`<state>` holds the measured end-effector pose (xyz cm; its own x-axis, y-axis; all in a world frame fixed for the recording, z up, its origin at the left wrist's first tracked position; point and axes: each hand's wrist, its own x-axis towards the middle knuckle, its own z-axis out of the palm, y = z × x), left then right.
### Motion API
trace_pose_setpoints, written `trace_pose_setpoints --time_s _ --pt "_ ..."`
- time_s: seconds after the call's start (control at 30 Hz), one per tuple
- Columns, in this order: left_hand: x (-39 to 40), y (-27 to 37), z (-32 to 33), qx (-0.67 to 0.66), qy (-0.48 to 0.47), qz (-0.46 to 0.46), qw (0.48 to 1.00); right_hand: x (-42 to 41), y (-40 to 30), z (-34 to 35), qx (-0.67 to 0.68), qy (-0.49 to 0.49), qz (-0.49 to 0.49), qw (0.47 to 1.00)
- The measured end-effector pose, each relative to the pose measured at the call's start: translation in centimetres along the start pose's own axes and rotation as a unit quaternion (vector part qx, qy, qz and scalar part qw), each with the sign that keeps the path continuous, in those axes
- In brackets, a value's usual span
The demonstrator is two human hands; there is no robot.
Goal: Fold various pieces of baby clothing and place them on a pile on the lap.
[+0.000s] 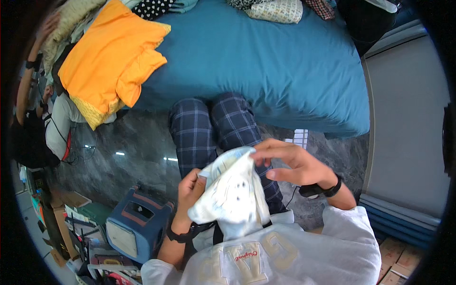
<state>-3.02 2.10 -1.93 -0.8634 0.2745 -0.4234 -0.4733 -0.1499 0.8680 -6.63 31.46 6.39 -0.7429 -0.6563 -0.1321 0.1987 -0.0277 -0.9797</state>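
A white cloth item with a small print and a light blue inner side [235, 194] hangs loosely over my lap, partly folded; its exact kind I cannot tell. My left hand [192, 190] pinches its left edge between thumb and fingers. At its upper right corner, my right hand [288, 162] has the fingers spread and the thumb apart, the fingertips at or just beside the cloth. Whether they touch it is unclear. Below lie my knees in dark plaid trousers [194, 131].
Ahead stands a bed with a teal sheet [263, 64], bearing an orange pillow or cover [114, 53] and folded printed cloths [278, 10]. Another person's arm [25, 85] is at the far left. A blue carrier box [142, 221] and clutter stand lower left; a grey panel [406, 124] is right.
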Motion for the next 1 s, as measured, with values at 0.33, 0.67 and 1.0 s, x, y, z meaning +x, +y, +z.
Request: trace_pose_setpoints --time_s 0.33,0.67,1.0 --pt "-1.4 -1.0 1.2 -0.096 0.073 0.029 0.992 -0.4 5.5 8.4 -0.442 0.137 -0.053 0.885" --pt "-4.6 -1.8 0.2 0.094 -0.087 0.079 0.989 -0.4 6.1 7.4 -0.111 0.247 -0.059 0.961" --pt "-7.4 -2.0 0.1 -0.104 0.024 0.065 0.992 1.8 4.3 5.0 -0.221 0.176 -0.131 0.950"
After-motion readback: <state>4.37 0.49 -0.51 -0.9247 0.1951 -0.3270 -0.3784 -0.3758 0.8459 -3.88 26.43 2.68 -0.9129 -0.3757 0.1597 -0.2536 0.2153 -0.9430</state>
